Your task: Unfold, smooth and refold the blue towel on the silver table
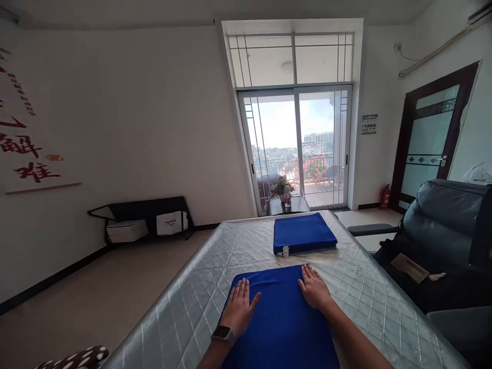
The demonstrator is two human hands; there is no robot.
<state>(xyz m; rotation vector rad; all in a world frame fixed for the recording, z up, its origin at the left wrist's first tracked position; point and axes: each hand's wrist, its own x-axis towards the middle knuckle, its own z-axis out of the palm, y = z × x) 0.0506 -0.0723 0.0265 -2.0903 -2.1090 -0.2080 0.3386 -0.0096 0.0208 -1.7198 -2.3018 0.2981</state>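
A blue fabric cushion (282, 328) lies flat on a quilted silvery mattress (184, 297) right in front of me. My left hand (239, 306) rests on its left side, palm down with the fingers stretched forward and the thumb apart. On the far right corner my right hand (313, 287) lies flat, fingers extended. Neither hand grips anything. Beyond them sits a second blue cushion (303, 233), with a small white tag at its near left edge. The near end of the first cushion runs out of view.
A small dark table (277, 206) with a bottle (287, 196) and a potted plant (280, 185) stands past the mattress. A black recliner (449, 230) is at the right. On the left floor, a black rack (154, 205) holds white boxes.
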